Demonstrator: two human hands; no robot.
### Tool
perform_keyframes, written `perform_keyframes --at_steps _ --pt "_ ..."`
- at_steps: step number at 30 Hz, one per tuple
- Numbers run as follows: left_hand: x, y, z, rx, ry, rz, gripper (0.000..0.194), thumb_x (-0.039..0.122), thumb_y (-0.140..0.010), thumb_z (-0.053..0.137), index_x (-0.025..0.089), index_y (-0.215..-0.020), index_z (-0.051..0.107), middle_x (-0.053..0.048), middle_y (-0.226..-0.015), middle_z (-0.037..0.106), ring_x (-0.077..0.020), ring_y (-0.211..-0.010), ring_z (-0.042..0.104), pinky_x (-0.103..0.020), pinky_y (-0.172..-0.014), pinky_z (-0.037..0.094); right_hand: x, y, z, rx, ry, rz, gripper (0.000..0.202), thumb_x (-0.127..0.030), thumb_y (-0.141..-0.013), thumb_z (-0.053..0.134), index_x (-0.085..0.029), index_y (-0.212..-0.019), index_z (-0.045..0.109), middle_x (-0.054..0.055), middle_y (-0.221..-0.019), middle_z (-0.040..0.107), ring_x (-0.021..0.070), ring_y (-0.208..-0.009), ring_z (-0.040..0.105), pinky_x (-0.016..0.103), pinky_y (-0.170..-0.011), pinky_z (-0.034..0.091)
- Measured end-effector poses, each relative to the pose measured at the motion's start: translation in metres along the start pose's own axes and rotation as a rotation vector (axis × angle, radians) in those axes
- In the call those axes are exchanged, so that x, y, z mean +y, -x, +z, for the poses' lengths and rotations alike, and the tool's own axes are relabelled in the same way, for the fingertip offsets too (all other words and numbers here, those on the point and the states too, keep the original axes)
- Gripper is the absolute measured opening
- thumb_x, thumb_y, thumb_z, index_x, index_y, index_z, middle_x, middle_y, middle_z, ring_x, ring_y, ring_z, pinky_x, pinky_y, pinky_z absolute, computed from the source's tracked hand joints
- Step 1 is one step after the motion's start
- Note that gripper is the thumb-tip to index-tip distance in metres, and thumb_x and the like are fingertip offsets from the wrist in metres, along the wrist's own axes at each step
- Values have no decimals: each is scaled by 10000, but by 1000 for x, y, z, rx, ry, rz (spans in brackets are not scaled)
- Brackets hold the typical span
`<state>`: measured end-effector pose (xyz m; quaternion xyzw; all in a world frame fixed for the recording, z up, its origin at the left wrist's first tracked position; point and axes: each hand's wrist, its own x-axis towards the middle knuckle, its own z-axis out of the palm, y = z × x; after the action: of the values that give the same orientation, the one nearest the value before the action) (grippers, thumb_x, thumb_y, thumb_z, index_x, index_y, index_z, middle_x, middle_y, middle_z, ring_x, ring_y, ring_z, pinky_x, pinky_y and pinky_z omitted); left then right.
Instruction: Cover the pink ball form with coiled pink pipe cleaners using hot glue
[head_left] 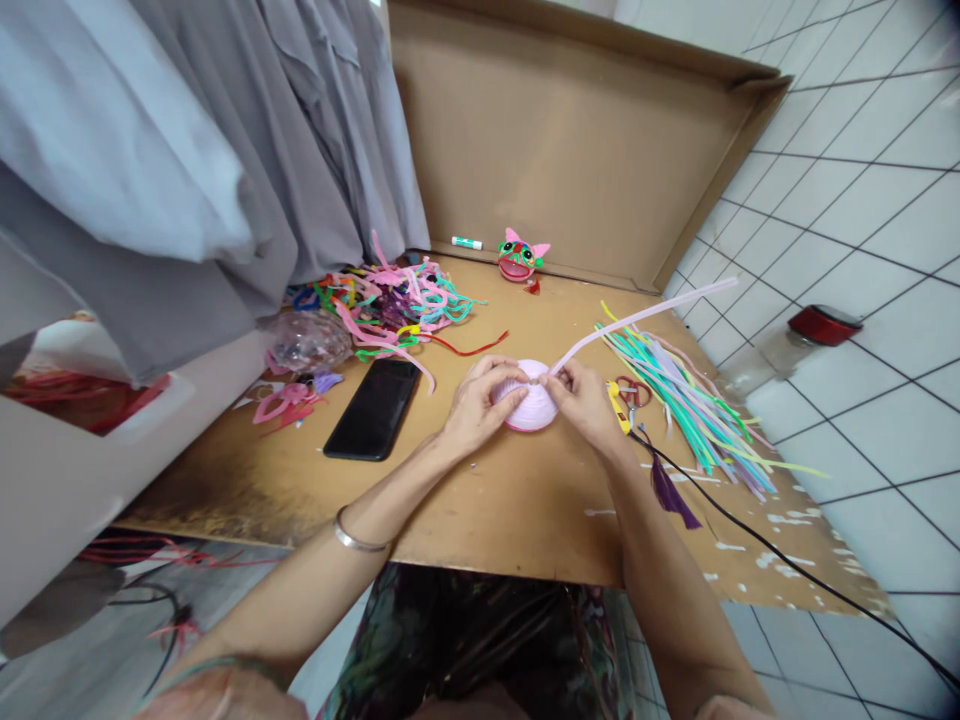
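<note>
A round, pale-lilac coiled disc [532,408] with a pink lower edge is held just over the table's middle. My left hand [484,398] grips its left side, thumb and fingers closed on it. At its upper right, my right hand [583,400] pinches a pale-pink pipe cleaner [652,312] where it meets the disc. The strip's free end sticks out up and to the right. Whether the strip is fixed to the disc, I cannot tell.
A black phone [373,410] lies left of my hands. Loose pipe cleaners [675,390], scissors [636,392] and a yellow-handled tool with a black cord [619,405] lie right. Behind are a colourful animal-head craft [519,258], a glue stick [467,243] and a tangled heap [397,300].
</note>
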<state>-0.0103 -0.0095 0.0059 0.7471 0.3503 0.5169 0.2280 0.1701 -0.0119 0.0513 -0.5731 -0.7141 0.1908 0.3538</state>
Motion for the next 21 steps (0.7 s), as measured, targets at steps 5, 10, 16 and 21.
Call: perform_keyframes --at_steps 5,10,16,21 --pt "0 0 0 -3 4 7 195 321 -903 604 194 -1019 697 -91 -1116 610 -218 -1098 588 -390 -1012 454 0 0 0 -8 16 17 173 -351 -800 543 -187 -751 562 -6 -627 537 140 -581 483 264 -572 329" --pt "-1 0 1 -10 0 -21 193 343 -903 601 199 -991 694 -95 -1157 600 -218 -1115 587 -399 -1028 454 3 -1 1 8 7 2 184 -367 -792 552 -192 -735 561 -17 -600 530 130 -564 466 258 -558 321" --pt "-2 0 -1 -43 -63 37 326 370 -923 565 218 -1202 638 -92 -1139 614 -231 -1108 561 -405 -1012 440 4 -1 1 -4 -5 -18 194 -370 -797 544 -185 -767 596 -9 -623 547 132 -570 468 258 -563 331" --pt "-2 -1 -3 -95 -128 26 316 395 -939 533 239 -1165 689 -83 -1136 571 -237 -1117 523 -411 -1034 411 5 -1 2 0 5 -18 161 -339 -805 548 -184 -790 592 4 -660 586 144 -607 504 257 -582 349"
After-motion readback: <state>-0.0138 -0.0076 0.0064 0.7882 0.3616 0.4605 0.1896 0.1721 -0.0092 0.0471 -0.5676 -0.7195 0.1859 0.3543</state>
